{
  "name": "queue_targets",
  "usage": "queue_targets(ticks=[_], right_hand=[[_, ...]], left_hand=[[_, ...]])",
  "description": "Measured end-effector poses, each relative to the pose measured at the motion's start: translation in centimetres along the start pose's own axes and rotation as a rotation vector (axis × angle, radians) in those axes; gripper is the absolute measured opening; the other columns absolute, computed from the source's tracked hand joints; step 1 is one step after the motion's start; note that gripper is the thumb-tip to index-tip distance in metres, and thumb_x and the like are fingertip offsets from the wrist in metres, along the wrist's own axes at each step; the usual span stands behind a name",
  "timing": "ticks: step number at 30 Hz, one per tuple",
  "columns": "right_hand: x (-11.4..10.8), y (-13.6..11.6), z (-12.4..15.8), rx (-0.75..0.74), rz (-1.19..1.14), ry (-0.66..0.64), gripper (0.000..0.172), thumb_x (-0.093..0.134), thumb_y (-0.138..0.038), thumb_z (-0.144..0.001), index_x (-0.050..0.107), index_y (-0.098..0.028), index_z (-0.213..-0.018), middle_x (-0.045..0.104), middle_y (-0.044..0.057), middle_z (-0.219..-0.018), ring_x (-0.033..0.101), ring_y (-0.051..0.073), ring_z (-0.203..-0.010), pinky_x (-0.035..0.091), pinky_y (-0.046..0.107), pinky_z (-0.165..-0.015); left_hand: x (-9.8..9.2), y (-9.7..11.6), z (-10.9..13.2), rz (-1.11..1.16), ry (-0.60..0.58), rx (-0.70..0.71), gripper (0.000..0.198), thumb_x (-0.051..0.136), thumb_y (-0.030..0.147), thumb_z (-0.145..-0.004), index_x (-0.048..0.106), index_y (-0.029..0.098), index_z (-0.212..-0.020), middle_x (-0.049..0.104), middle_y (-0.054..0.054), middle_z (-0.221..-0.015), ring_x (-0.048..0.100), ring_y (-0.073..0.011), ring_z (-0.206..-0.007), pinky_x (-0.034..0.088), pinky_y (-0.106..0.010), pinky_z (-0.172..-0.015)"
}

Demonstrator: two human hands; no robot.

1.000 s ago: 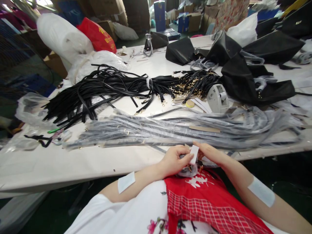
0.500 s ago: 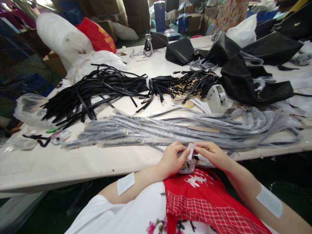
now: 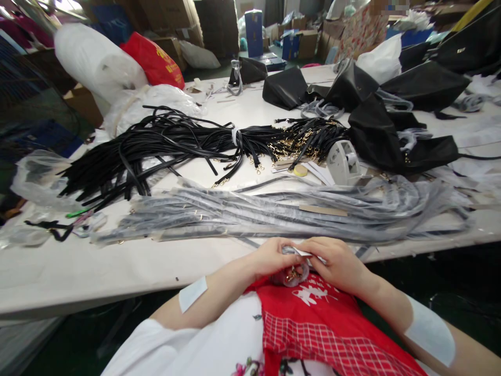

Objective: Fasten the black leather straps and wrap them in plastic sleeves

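Note:
In the head view, a coiled strap in clear plastic wrap (image 3: pixel 290 277) hangs by my lap, gold clasps showing through. My left hand (image 3: pixel 274 257) is closed around its upper part. A small white paper slip (image 3: pixel 302 251) lies across the top of the coil, between my two hands. The fingers of my right hand (image 3: pixel 335 261) are closed on the slip's right side, thumb below. My right fingers partly hide the slip and the back of the coil.
Plastic-wrapped straps (image 3: pixel 235 211) lie along the table's near side. Behind them is a tied bundle of black straps (image 3: pixel 180 141) with gold clasps. A white tape dispenser (image 3: pixel 343 163) and black bags (image 3: pixel 385 130) are at the right. A plastic-wrapped roll (image 3: pixel 97 57) stands far left.
The slip has tipped from upright to nearly flat over the coil. My right hand has moved left and over it, and the coil has shifted slightly left.

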State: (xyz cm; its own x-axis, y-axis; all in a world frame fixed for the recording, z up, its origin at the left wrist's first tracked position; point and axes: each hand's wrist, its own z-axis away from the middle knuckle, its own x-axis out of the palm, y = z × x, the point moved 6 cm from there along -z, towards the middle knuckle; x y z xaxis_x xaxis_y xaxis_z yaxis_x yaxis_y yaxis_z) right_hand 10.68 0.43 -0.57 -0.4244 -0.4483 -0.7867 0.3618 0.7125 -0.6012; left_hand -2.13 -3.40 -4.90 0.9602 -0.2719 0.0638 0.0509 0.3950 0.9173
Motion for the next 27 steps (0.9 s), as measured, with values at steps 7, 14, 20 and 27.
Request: queue_targets(ticks=[7,14,20,27], right_hand=[[-0.8,-1.0,1.3,-0.171,0.094,0.112,0.057,0.047,-0.011,-0.087,0.046,-0.017,-0.143,0.052,0.013,-0.143,0.047,0.025,-0.132,0.041,0.044,-0.109],[-15.6,14.8,-0.8,0.572,0.044,0.680,0.028,0.048,-0.029,-0.093,0.068,-0.014,-0.105,0.066,0.015,-0.118,0.057,0.029,-0.117,0.040,0.044,-0.105],[-16.8,24.4,-2.8,0.796,-0.151,0.587,0.025,0.062,-0.034,-0.093,0.065,-0.013,-0.106,0.067,0.007,-0.107,0.066,0.021,-0.093,0.055,0.039,-0.082],[-15.4,26.1,-1.3,0.792,-0.322,0.709,0.023,0.062,-0.033,-0.093,0.065,-0.013,-0.104,0.068,0.006,-0.104,0.066,0.019,-0.089,0.056,0.035,-0.077]], left_hand=[[-1.6,2.6,-0.7,0.216,0.135,-0.014,0.049,0.075,0.049,-0.068,0.070,0.011,-0.099,0.057,0.002,-0.057,0.048,-0.0084,-0.049,0.041,-0.020,-0.049],[-0.5,2.3,-0.7,0.191,0.151,-0.051,0.060,0.080,0.055,-0.057,0.068,0.011,-0.097,0.069,-0.005,-0.072,0.059,-0.0124,-0.056,0.042,-0.020,-0.049],[-0.4,1.6,-0.3,0.180,0.169,-0.040,0.061,0.078,0.058,-0.061,0.067,0.012,-0.101,0.066,-0.003,-0.065,0.052,-0.0098,-0.048,0.037,-0.019,-0.046],[-0.5,0.4,-1.4,0.214,0.164,-0.014,0.068,0.079,0.064,-0.056,0.067,0.011,-0.098,0.070,-0.007,-0.074,0.059,-0.0136,-0.057,0.043,-0.023,-0.053]])
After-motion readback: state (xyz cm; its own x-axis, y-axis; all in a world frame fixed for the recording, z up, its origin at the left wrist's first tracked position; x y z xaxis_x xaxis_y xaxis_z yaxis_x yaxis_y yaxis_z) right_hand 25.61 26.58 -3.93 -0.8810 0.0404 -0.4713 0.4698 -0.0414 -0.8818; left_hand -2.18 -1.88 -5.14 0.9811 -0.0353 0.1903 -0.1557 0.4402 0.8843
